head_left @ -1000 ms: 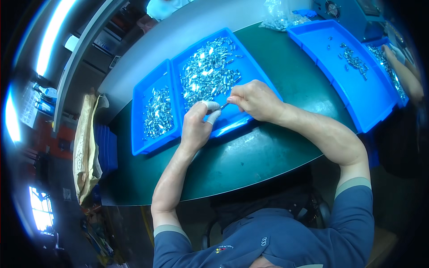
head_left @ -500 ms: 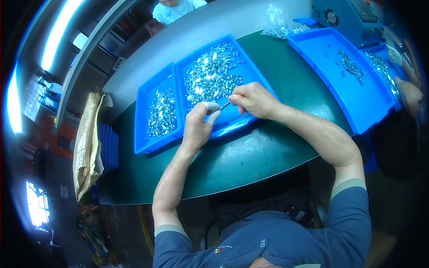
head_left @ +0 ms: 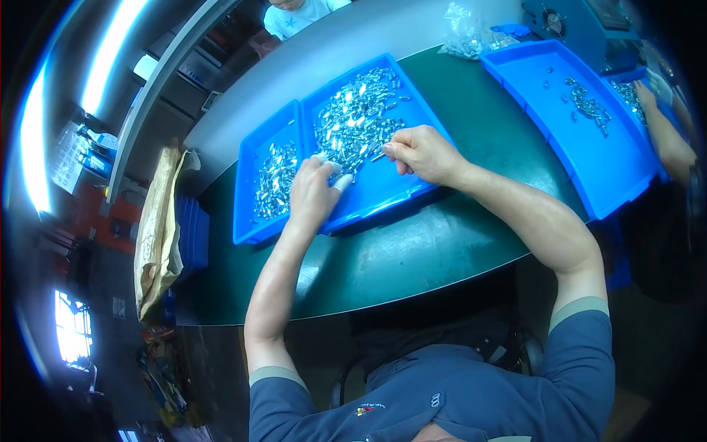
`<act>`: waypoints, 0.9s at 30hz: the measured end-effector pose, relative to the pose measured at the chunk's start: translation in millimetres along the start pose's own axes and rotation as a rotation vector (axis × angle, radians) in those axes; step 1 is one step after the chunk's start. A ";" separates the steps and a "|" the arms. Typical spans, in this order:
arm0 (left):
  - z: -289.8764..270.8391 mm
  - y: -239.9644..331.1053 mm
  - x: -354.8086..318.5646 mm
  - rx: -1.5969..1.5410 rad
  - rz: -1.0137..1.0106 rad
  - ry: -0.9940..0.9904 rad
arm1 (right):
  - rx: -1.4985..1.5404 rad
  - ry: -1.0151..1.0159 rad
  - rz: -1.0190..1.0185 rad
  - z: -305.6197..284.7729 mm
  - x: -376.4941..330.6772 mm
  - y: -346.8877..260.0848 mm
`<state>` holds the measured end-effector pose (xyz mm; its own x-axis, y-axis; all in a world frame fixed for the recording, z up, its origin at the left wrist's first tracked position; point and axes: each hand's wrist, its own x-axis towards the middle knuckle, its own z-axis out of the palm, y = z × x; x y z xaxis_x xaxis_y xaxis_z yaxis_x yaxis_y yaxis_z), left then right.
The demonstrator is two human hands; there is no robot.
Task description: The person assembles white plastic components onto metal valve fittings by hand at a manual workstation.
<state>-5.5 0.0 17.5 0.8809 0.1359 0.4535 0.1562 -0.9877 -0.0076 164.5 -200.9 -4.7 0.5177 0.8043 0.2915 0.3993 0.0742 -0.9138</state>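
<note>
Pinching a slim rod, the right hand points its long axis left and slightly nearward, toward the left hand. The left's white-covered fingertips seem apart, but I cannot tell whether they grip anything. Metal pieces lie at and beyond them in the larger blue tray. The left forearm runs up steeply; the right slants in.

Site: workshop, small-parts factory type. Evidence: green-topped surface bearing blue trays, some heaped with small shiny metal parts; clear plastic bag at far edge; machine housing with round fan; bright tube lights, left. Co-worker beyond; another's arm at right.
</note>
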 end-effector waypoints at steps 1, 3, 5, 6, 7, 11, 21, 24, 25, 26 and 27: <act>5.6 4.3 2.8 -0.020 -0.015 -0.077 | -0.003 0.005 0.000 0.8 -0.4 -1.1; 11.1 6.2 3.8 -0.039 -0.033 -0.128 | 0.013 0.009 0.003 3.7 1.3 -2.6; 14.5 7.6 2.9 -0.079 -0.077 -0.194 | 0.015 -0.009 0.033 3.0 2.8 -3.5; 16.6 8.1 1.3 -0.081 -0.070 -0.200 | 0.017 -0.038 0.058 2.6 2.7 -3.1; 16.8 10.6 1.0 -0.164 -0.035 -0.112 | 0.017 -0.034 0.060 1.8 1.7 -3.8; 16.5 18.6 -0.3 -0.546 -0.149 -0.018 | -0.127 -0.026 0.008 1.8 -4.0 -5.8; 13.1 23.7 -6.7 -0.639 -0.052 -0.013 | -0.282 0.000 -0.121 7.8 -7.3 -8.4; 14.2 21.1 -6.8 -0.600 0.020 0.027 | -0.321 0.001 -0.088 9.4 -8.8 -13.5; 13.4 21.8 -6.5 -0.573 0.051 0.042 | -0.323 -0.012 -0.088 11.1 -9.4 -14.0; 13.0 22.2 -6.3 -0.544 0.083 0.057 | -0.375 0.023 -0.097 12.8 -9.9 -14.6; 13.2 22.4 -5.5 -0.546 0.073 0.061 | -0.427 0.059 -0.108 14.7 -10.7 -15.4</act>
<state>-0.9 -21.8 3.0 0.8507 0.0773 0.5200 -0.1725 -0.8933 0.4151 141.7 -202.0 2.2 0.4936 0.7692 0.4058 0.7235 -0.1042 -0.6824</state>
